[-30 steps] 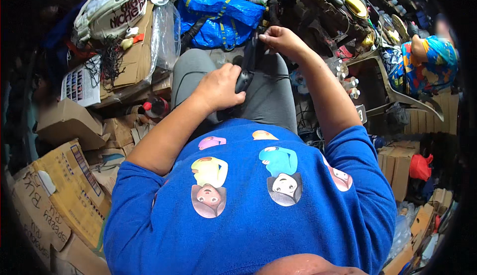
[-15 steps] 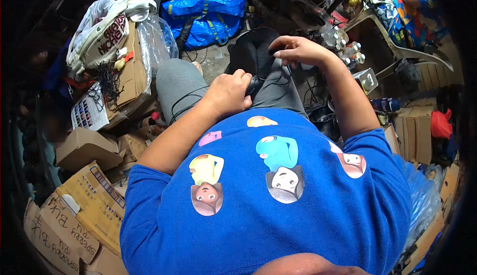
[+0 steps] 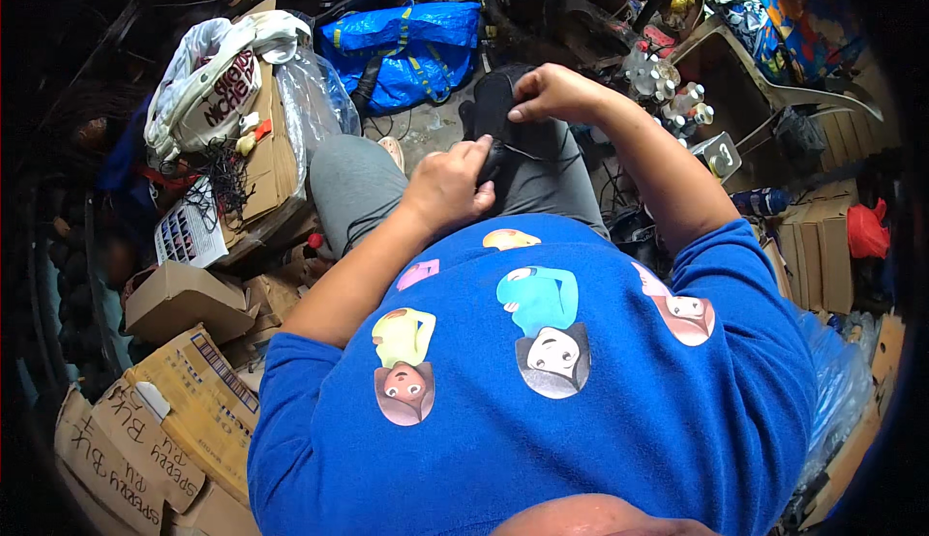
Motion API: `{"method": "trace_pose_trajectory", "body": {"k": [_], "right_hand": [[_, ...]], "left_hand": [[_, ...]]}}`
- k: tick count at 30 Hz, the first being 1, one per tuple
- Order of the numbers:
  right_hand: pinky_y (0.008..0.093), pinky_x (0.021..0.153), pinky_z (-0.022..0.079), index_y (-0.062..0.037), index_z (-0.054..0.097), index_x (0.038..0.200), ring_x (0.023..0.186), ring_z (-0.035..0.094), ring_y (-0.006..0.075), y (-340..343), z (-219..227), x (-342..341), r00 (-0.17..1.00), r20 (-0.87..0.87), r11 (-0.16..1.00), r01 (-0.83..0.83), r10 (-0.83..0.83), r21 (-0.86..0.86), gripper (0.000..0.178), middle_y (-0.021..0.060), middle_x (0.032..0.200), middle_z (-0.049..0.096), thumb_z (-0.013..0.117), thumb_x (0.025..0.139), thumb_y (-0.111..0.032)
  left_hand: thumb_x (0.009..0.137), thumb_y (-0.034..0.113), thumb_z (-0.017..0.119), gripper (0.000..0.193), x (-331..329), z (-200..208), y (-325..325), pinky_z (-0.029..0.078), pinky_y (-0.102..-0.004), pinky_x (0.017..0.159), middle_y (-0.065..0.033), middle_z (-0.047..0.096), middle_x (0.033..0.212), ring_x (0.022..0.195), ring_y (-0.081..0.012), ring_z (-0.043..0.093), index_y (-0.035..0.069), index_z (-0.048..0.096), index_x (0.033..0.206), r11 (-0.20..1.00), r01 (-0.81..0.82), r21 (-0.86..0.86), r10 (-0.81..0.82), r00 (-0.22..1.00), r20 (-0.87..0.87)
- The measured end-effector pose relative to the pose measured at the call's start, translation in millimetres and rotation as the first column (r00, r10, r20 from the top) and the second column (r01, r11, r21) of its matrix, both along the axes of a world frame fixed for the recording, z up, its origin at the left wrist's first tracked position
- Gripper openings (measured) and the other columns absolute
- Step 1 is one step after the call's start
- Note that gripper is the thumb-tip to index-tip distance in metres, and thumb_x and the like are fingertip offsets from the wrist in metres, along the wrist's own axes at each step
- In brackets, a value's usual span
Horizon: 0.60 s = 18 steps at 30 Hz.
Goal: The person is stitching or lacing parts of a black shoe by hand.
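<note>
A black, shoe-shaped thing [image 3: 494, 101] rests on my lap between my knees, its far end toward the floor. My left hand [image 3: 450, 183] is closed on its near end, with the thumb and fingers curled round the dark edge. Over its far right side, my right hand [image 3: 554, 94] is bent with thumb and fingertips close together. Whatever those fingertips hold, if anything, is too small to make out. Thin black cord [image 3: 547, 157] runs from the black thing across my right thigh, and more cord lies on my left thigh.
A blue bag [image 3: 402, 52] lies ahead on the floor. To the left are a white cloth bag [image 3: 218, 81] on cardboard and an open carton [image 3: 189, 299]. Several clear bottles [image 3: 677, 101], a metal can [image 3: 718, 157] and stacked cardboard [image 3: 818, 255] stand on the right.
My right hand has moved left and closer to the black thing, its fingers drawing together. The black thing has turned more upright. My left hand keeps its grip.
</note>
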State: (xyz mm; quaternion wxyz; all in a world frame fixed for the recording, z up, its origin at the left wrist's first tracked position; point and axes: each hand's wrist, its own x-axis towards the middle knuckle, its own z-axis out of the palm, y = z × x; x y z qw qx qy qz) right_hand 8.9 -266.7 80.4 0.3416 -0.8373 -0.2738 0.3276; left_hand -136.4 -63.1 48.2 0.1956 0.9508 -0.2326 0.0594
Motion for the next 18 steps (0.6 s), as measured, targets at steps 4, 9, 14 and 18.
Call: {"method": "trace_pose_trajectory", "body": {"k": [4,9,14,18], "right_hand": [[0.0283,0.067,0.046,-0.0011,0.067,0.089,0.072,0.054,0.0073,-14,-31,-10,1.0,-0.008,0.945,0.02,-0.018,0.328,0.024,-0.0002,0.075,0.064,0.073,0.079,-0.023],[0.034,0.066,0.046,-0.0044,0.068,0.087,0.069,0.059,0.018,12,-2,-9,0.965,0.262,1.0,0.003,0.003,-0.022,0.03,0.0104,0.074,0.064,0.072,0.077,-0.032],[0.0363,0.071,0.048,-0.008,0.07,0.089,0.077,0.064,0.0294,30,-6,-1,0.942,0.335,0.993,0.042,-0.002,-0.112,0.036,0.0143,0.082,0.067,0.07,0.075,-0.041],[0.0306,0.076,0.048,-0.0027,0.06,0.117,0.081,0.063,0.0167,23,-19,7,0.98,0.065,0.981,-0.19,0.188,0.029,0.054,0.0088,0.09,0.068,0.075,0.076,-0.034]], "left_hand": [[0.071,0.025,0.065,0.057,6,0,-13,0.052,-0.0412,0.073,-0.0198,0.061,0.097,0.078,-0.0346,0.063,-0.001,0.053,0.12,0.999,0.043,0.03,-0.042,0.998,-0.042],[0.071,0.027,0.065,0.054,7,2,-8,0.051,-0.0423,0.076,-0.0205,0.062,0.093,0.083,-0.0356,0.063,-0.002,0.056,0.116,0.999,-0.02,-0.036,0.018,0.998,-0.066],[0.071,0.029,0.065,0.045,15,11,-4,0.049,-0.0429,0.079,-0.0209,0.063,0.093,0.089,-0.0364,0.061,0.0,0.06,0.106,0.993,-0.117,-0.035,0.103,0.957,-0.272],[0.072,0.032,0.066,0.048,1,8,1,0.049,-0.043,0.08,-0.0205,0.062,0.098,0.091,-0.0363,0.061,0.002,0.058,0.109,0.981,-0.189,-0.036,0.174,0.95,-0.26]]}}
